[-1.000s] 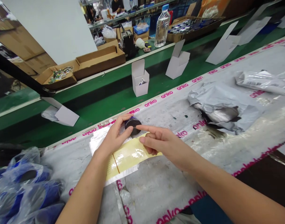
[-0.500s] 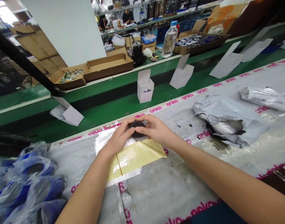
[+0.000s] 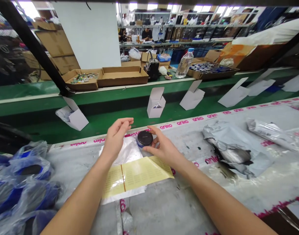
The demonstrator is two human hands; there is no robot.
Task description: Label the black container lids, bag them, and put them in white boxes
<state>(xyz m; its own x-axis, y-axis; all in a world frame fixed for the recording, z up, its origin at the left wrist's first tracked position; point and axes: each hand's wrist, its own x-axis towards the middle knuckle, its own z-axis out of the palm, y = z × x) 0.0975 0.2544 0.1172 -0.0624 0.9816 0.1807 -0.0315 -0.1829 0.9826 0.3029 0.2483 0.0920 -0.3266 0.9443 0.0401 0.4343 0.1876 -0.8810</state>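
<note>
A small round device (image 3: 144,138) with a black top and blue side rests near the far edge of the covered table. My right hand (image 3: 161,145) curls around its right side, with the thumb in front and the fingers behind. Left of the device, my left hand (image 3: 117,135) is raised, fingers stretched out and nothing visible in them. Beneath that hand and beside the device lie clear plastic bags (image 3: 129,150). A yellow sheet of printed stickers (image 3: 141,171) lies nearer to me, its right end curling up.
Open white boxes (image 3: 156,107) stand along the green conveyor (image 3: 110,116). Bagged blue items (image 3: 29,186) are piled at left. A torn grey bag (image 3: 237,147) lies at right. Beyond are cardboard trays (image 3: 123,76) and a water bottle (image 3: 185,65).
My left hand has lifted off the round device and moved up and left. My right hand stays at its side, and more of its top shows. The camera view has tilted up and levelled.
</note>
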